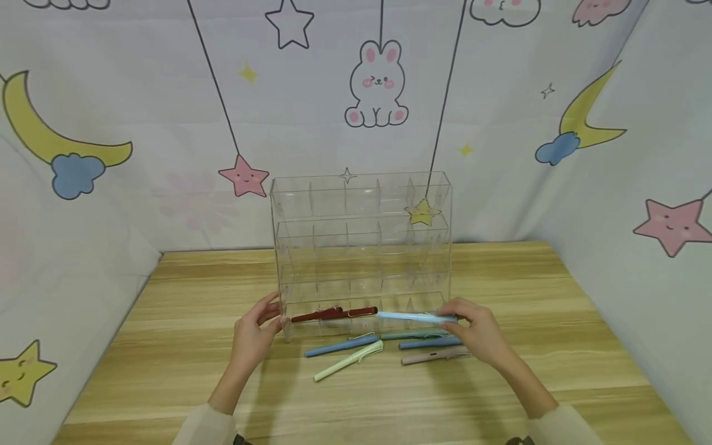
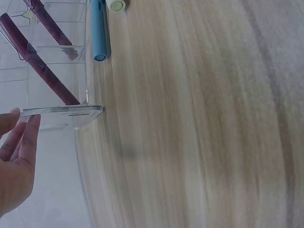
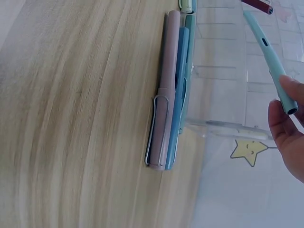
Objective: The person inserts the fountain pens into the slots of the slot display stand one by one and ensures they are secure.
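The light blue pen (image 1: 414, 317) was pinched in the right hand (image 1: 483, 337) at the clear organizer's (image 1: 361, 247) front bottom row, so slotting looked underway. The left hand (image 1: 253, 337), fingers relaxed, steadied the organizer's left edge beside the dark red pen (image 1: 334, 314). Next I'd tip it into an open cell.

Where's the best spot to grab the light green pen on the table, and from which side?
Pinch the light green pen around mid-barrel, coming from above. It lies flat and slanted on the table, apart from the blue pen behind it, so both long sides look free for fingers. Probably avoid the clip end, which points toward the organizer.
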